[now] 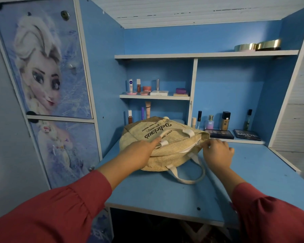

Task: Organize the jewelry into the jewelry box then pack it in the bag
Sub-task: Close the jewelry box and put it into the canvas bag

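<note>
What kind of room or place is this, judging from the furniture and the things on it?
Probably a bedroom corner in a home, at a blue vanity desk. Makeup bottles and palettes line its shelves, and a cartoon princess decorates the cabinet door. Both hands, left and right, hold a woven bag.

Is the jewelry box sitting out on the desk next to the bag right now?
No, the blue desk beside the woven bag shows no jewelry box; only both hands are at the bag.

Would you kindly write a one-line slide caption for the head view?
Both hands, left and right, grip a woven bag lying on a blue desk.
</note>
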`<state>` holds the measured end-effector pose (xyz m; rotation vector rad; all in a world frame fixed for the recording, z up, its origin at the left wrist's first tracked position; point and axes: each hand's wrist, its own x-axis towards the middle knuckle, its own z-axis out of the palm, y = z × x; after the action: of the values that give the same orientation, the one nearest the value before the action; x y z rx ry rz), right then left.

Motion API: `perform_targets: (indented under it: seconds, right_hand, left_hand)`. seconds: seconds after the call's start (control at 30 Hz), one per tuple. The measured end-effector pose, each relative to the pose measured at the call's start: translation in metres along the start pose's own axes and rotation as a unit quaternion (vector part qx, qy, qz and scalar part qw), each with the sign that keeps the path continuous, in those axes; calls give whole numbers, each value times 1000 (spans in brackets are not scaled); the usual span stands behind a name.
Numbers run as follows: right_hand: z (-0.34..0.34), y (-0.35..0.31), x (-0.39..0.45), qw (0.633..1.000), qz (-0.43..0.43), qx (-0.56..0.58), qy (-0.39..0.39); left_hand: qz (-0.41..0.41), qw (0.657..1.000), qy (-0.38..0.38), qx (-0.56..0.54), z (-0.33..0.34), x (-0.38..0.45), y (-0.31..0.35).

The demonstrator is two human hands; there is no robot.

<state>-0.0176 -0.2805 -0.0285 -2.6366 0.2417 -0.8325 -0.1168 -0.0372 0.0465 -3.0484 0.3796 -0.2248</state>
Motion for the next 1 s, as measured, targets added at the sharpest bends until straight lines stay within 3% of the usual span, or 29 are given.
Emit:
perform_targets:
  seconds: [0.27,0.43,0.53,0.67,0.8,0.9,1.0]
  right_hand:
    - [2,12,37,996,41,-71,-44]
    - [6,7,42,980,109,105,-128]
    - [0,-4,36,936,188,258,-150]
    - [-21,-26,30,809,293,434,-265]
    - [-38,-32,44,799,281,399,-352]
    - [-47,-29,52,812,272,339,-389]
    - [-58,-24,52,798,256,314,-447]
  left_hand:
    - [6,999,-41,16,-2,-1,0]
    - [21,998,-32,40,-3,-2,19]
    - [19,998,-15,60,-7,1,42]
    - [37,998,-6,45,-16,10,80]
    - [61,996,-22,-55,-22,29,99]
    - [12,983,52,-178,-21,54,75]
    - [-58,973,167,-148,-10,80,25]
